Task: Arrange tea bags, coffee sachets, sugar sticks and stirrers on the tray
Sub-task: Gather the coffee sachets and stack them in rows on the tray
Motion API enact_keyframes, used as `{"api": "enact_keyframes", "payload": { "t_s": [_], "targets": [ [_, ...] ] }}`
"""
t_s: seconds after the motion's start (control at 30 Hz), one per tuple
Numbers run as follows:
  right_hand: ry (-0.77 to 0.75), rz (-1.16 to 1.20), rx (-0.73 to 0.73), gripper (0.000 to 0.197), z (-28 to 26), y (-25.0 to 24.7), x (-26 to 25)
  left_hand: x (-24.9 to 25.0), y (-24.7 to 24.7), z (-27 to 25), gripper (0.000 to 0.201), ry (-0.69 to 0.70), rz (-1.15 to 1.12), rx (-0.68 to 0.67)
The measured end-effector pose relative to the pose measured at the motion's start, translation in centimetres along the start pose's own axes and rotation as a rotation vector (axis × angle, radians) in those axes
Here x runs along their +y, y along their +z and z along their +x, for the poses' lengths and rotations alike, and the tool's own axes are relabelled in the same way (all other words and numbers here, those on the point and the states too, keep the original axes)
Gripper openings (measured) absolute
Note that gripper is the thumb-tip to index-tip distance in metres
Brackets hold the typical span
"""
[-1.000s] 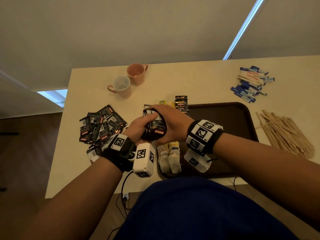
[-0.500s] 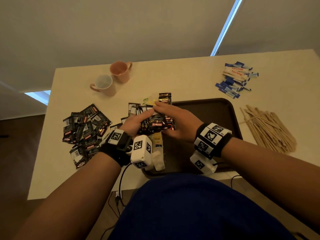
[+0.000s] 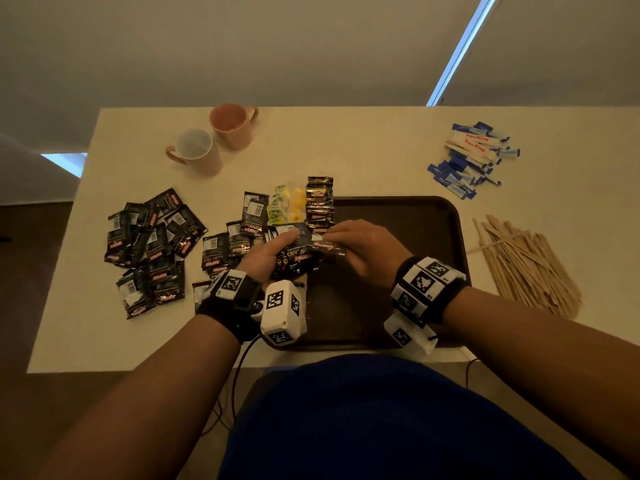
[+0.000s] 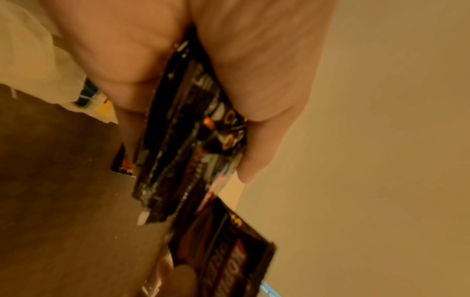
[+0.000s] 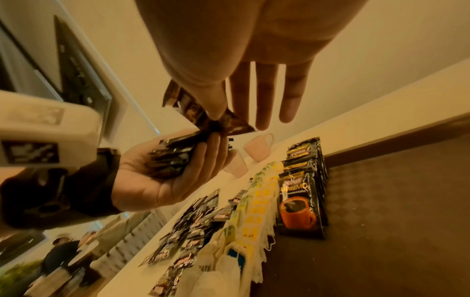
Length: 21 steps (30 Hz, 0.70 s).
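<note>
My left hand (image 3: 273,252) grips a stack of black coffee sachets (image 3: 294,259) above the left edge of the dark brown tray (image 3: 415,237); the same stack (image 4: 183,156) fills the left wrist view. My right hand (image 3: 360,247) pinches one coffee sachet (image 3: 325,245) by thumb and forefinger at the top of that stack, its other fingers straight, as the right wrist view shows (image 5: 216,118). A row of coffee sachets (image 3: 320,202) and a row of tea bags (image 5: 257,201) stand along the tray's left side. Sugar sticks (image 3: 471,157) and wooden stirrers (image 3: 526,265) lie on the table to the right.
Loose coffee sachets (image 3: 149,244) are scattered on the cream table (image 3: 363,150) left of the tray. Two pink mugs (image 3: 214,140) stand at the back left. The tray's right half (image 3: 408,278) is bare. Cables hang below the near table edge.
Both hands have lifted slightly and parted; the right hand now draws one sachet off the top of the stack that the left hand keeps holding.
</note>
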State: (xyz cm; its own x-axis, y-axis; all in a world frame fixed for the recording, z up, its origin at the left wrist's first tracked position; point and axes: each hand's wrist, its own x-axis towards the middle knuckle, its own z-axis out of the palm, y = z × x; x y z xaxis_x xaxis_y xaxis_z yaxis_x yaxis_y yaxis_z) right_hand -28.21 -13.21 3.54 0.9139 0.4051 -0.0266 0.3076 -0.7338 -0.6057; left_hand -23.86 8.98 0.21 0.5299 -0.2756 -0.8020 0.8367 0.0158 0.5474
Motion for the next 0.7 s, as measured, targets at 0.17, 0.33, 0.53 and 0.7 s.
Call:
{"api": "enact_keyframes", "payload": {
  "t_s": [0.17,0.33,0.53,0.7],
  "targets": [
    [0.376,0.077,0.092,0.019,0.9,0.3,1.0,1.7,-2.0,-0.2,0.078,0.044,0.102,0.089],
    [0.697,0.211,-0.053,0.008,2.0,3.1,2.4,2.7,-3.8,0.1,0.077,0.042,0.154,0.104],
    [0.904,0.366,-0.041,0.009,3.1,5.7,3.0,2.8,-4.0,0.2,0.056,0.023,0.19,0.136],
    [0.988,0.447,0.056,0.012,4.0,6.4,3.6,3.1,-3.6,0.3,0.056,0.017,0.213,0.133]
  ]
}}
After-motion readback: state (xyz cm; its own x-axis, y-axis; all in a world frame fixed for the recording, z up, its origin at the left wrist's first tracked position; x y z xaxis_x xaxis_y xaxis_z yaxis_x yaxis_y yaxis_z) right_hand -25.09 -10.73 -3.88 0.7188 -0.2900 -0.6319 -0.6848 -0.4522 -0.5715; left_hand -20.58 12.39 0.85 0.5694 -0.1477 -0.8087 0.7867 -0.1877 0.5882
